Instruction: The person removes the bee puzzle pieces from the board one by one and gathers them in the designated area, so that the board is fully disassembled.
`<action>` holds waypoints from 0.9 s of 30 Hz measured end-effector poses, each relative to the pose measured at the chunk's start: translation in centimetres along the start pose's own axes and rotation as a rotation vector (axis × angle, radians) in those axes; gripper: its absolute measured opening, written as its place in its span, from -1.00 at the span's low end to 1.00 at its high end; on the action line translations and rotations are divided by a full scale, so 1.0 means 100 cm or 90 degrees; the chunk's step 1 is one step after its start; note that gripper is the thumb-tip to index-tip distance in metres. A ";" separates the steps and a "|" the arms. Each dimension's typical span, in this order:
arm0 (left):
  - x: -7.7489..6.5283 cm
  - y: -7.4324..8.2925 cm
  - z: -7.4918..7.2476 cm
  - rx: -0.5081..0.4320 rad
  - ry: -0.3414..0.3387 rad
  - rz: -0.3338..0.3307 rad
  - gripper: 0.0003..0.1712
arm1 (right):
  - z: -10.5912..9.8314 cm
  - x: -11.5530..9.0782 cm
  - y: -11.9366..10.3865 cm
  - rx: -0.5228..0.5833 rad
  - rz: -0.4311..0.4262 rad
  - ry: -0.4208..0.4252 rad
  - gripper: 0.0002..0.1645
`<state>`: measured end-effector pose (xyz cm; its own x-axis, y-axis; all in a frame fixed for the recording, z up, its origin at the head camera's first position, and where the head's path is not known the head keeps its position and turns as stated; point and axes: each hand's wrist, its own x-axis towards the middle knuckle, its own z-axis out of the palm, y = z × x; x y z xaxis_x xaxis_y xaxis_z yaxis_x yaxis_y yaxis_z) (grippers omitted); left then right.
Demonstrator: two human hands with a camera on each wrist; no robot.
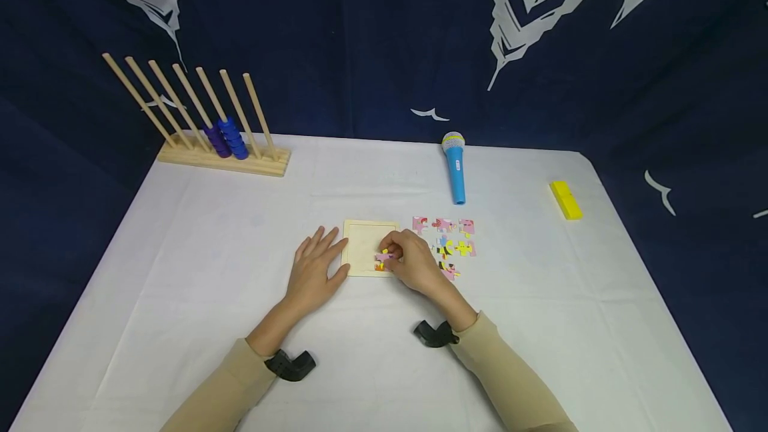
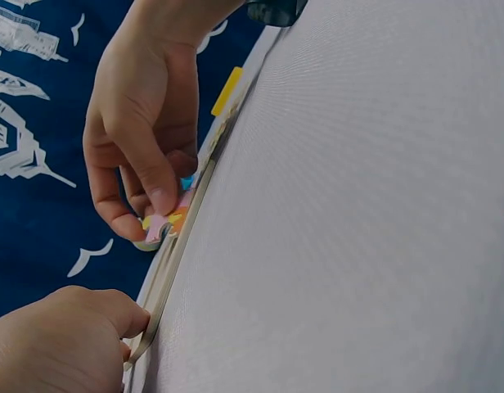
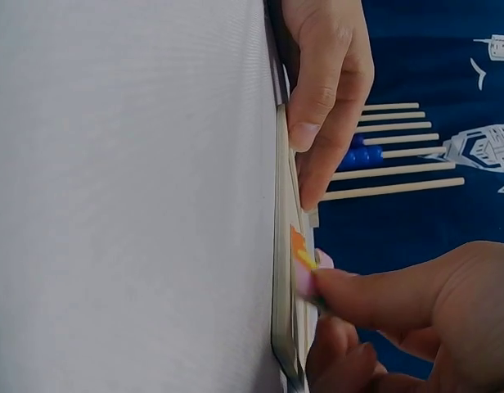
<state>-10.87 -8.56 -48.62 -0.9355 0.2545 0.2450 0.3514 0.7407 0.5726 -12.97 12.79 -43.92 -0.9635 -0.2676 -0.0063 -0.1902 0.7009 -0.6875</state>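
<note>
A shallow wooden puzzle tray [image 1: 362,240] lies on the white table in front of me. My left hand [image 1: 315,273] rests at its left side, fingers spread, with the thumb touching the rim. Over the tray's lower right part, my right hand [image 1: 413,261] pinches a pink and yellow puzzle piece [image 1: 384,256] between thumb and fingers. That piece [image 2: 156,226] is tilted in the left wrist view. Just below it, an orange and pink piece [image 1: 380,267] lies in the tray's lower right corner, partly hidden. Several loose puzzle pieces [image 1: 444,225] lie right of the tray, some behind the right hand.
A wooden peg rack [image 1: 270,162] with blue and purple rings stands at the back left. A blue toy microphone [image 1: 456,175] lies behind the loose pieces. A yellow block [image 1: 566,201] sits near the right edge. Dark blue patterned cloth hangs behind the table.
</note>
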 end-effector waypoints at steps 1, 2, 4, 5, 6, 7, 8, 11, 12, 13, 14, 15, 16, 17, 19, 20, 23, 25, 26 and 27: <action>0.000 0.000 0.000 0.000 0.000 0.001 -0.44 | -0.001 0.000 0.000 0.013 -0.007 -0.005 -0.77; 0.000 0.000 0.000 0.001 0.000 0.001 -0.44 | -0.001 0.000 0.000 0.026 -0.014 -0.011 -0.79; 0.001 0.000 0.000 0.000 0.001 0.003 -0.44 | -0.003 0.000 -0.001 0.052 -0.028 -0.023 -0.85; 0.001 0.000 0.000 0.001 0.001 0.003 -0.44 | -0.005 0.000 -0.001 0.067 -0.031 -0.030 -0.86; 0.001 -0.001 0.000 0.000 0.000 0.004 -0.44 | -0.007 0.000 -0.002 0.081 -0.031 -0.036 -0.87; 0.001 -0.001 0.001 0.000 0.001 0.004 -0.44 | -0.011 0.000 -0.002 0.090 -0.028 -0.040 -0.88; 0.001 -0.001 0.001 0.000 0.001 0.004 -0.44 | -0.015 0.000 -0.003 0.098 -0.023 -0.042 -0.89; 0.001 -0.001 0.001 -0.002 0.002 0.003 -0.45 | -0.031 -0.001 -0.002 0.127 0.001 -0.044 -0.85; 0.001 -0.001 0.001 -0.003 0.002 0.003 -0.45 | -0.037 -0.003 -0.001 0.129 0.008 -0.043 -0.84; 0.000 -0.001 0.001 -0.004 0.002 0.002 -0.45 | -0.043 -0.004 0.001 0.130 0.011 -0.041 -0.83; 0.000 -0.001 0.001 -0.004 0.002 0.001 -0.45 | -0.049 -0.006 0.004 0.130 0.013 -0.036 -0.82; 0.000 -0.001 0.001 -0.005 0.002 0.001 -0.45 | -0.054 -0.008 0.009 0.128 0.018 -0.031 -0.81; 0.000 -0.001 0.001 -0.005 0.002 0.001 -0.45 | -0.059 -0.010 0.014 0.124 0.023 -0.023 -0.80; 0.000 0.000 0.001 -0.004 0.002 0.001 -0.45 | -0.063 -0.013 0.019 0.118 0.030 -0.014 -0.80; 0.000 0.000 0.001 -0.003 0.002 0.002 -0.45 | -0.071 -0.019 0.032 0.108 0.052 0.005 -0.79; 0.000 0.000 0.001 -0.003 0.003 0.003 -0.45 | -0.075 -0.022 0.038 0.105 0.064 0.014 -0.78; 0.000 0.000 0.001 -0.004 0.003 0.002 -0.45 | -0.086 -0.034 0.058 0.098 0.099 0.036 -0.79; 0.000 0.000 0.001 -0.006 0.003 0.002 -0.44 | -0.093 -0.041 0.069 0.091 0.120 0.051 -0.79; 0.000 0.000 0.001 -0.007 0.004 0.003 -0.44 | -0.097 -0.044 0.073 0.086 0.131 0.058 -0.79; 0.000 0.000 0.001 -0.007 0.003 0.003 -0.45 | -0.100 -0.047 0.077 0.079 0.142 0.063 -0.78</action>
<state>-10.86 -8.50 -48.71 -0.9339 0.2542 0.2516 0.3557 0.7326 0.5803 -11.76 26.05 -41.95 -0.9939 -0.0458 -0.1000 0.0468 0.6468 -0.7612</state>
